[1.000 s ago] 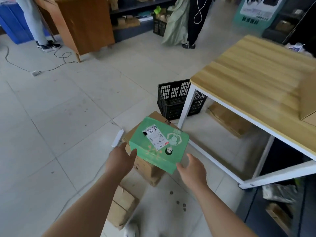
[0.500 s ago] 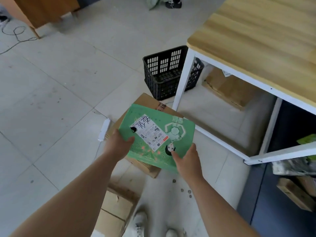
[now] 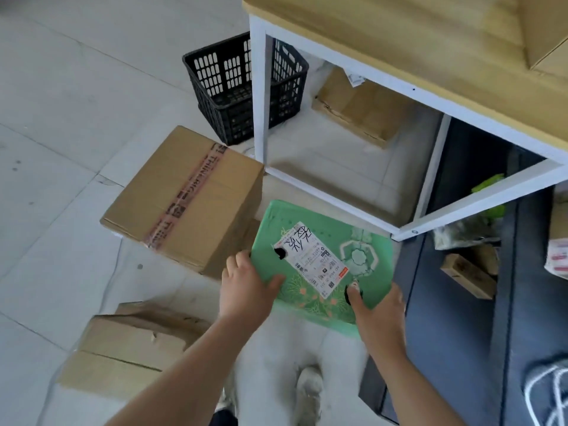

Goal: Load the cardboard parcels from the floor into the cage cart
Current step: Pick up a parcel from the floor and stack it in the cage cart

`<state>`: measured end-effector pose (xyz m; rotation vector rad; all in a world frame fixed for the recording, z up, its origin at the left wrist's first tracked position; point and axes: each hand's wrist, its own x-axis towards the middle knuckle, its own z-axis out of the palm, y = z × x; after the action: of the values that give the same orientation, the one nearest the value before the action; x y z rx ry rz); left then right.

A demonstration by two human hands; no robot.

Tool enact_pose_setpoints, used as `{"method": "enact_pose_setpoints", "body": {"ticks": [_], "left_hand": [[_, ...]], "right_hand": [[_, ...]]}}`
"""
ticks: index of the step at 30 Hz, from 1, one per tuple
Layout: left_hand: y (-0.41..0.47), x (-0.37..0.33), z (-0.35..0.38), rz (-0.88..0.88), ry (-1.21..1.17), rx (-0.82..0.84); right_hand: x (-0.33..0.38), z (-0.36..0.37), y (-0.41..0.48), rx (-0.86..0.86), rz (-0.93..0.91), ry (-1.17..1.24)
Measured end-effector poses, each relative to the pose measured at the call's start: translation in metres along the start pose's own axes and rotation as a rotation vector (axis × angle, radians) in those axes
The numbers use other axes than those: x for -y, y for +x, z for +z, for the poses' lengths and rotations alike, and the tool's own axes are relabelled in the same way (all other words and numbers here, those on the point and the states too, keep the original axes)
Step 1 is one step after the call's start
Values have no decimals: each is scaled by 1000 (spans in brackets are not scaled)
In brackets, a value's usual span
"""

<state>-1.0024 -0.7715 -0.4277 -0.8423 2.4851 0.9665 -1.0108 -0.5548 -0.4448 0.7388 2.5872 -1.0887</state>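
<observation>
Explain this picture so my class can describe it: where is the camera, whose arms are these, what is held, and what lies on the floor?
There is no machine here. A person wears one camera on the head, looking forward and down, so the two bare arms are that person's own. The left hand and right hand grip the near corners of a flat green parcel, thumbs on top. The parcel carries a white shipping label. On the tiled floor lie a taped brown carton to the left, a second carton nearer the person, and a black plastic crate beside a white-legged wooden table. A flat carton lies under the table.
</observation>
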Motion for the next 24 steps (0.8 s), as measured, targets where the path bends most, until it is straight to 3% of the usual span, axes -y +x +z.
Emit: {"method": "enact_pose_setpoints", "body": {"ticks": [6,14,24], "left_hand": [[22,28,105,-91,28,113],[78,102,230,-157,138,160],[121,189,318,-195,242,183]], "right_hand": [[-98,27,38,56,83,-37],[-208,121,93,137,194,-107],[-289,210,140,288,157,-167]]}}
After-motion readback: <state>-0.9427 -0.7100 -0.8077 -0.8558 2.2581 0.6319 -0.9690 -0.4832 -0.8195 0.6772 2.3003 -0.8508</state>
